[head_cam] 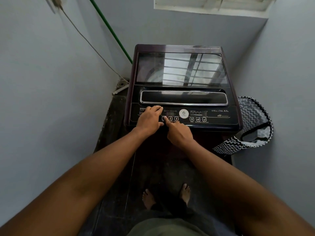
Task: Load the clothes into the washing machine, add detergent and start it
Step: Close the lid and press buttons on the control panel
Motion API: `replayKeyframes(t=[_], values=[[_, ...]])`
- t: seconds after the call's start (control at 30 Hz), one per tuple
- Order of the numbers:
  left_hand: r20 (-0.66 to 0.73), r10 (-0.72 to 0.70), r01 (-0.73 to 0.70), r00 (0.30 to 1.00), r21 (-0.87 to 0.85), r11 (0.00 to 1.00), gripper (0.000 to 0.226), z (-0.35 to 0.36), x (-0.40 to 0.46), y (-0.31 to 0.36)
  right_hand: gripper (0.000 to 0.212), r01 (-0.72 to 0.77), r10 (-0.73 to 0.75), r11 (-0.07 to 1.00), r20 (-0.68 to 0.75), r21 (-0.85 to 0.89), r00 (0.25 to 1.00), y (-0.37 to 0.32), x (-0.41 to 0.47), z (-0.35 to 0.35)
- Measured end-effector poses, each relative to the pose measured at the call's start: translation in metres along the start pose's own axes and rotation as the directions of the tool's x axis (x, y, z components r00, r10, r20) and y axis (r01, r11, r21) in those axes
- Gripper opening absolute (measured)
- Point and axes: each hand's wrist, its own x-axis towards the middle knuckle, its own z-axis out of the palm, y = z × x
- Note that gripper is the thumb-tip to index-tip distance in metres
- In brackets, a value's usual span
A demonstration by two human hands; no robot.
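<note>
A dark top-loading washing machine [180,48] stands ahead of me with its glass lid [180,68] down, reflecting window bars. Its control panel [213,116] runs along the front edge with round buttons marked 1, 2 and 3. My left hand [150,119] lies flat on the left part of the panel, fingers together, holding nothing. My right hand [179,133] has its index finger stretched out onto the button marked 1, its other fingers curled in. No clothes or detergent show.
A black-and-white zigzag laundry bag [254,126] hangs open at the machine's right side. A green hose [110,29] and a cable [88,43] run down the left wall to a floor drain [121,83]. Walls stand close on both sides. My bare feet stand on the dark floor.
</note>
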Motion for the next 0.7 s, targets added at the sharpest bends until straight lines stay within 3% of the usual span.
replayKeyframes(t=[0.1, 0.33, 0.7], values=[[-0.012, -0.038, 0.038, 0.999, 0.007, 0.999, 0.076, -0.001, 0.0, 0.005, 0.068, 0.026, -0.027, 0.997, -0.009, -0.07, 1.0, -0.006, 0.001, 0.0], [-0.019, -0.084, 0.083, 0.996, -0.034, 0.996, 0.058, -0.006, 0.006, 0.009, 0.033, 0.072, -0.073, 0.993, -0.011, -0.094, 0.997, -0.017, 0.018, -0.01], [-0.044, -0.102, 0.1, 0.994, -0.059, 0.993, 0.045, -0.006, 0.009, 0.006, 0.034, 0.115, -0.114, 0.993, 0.05, -0.025, 0.992, -0.025, 0.015, -0.012]])
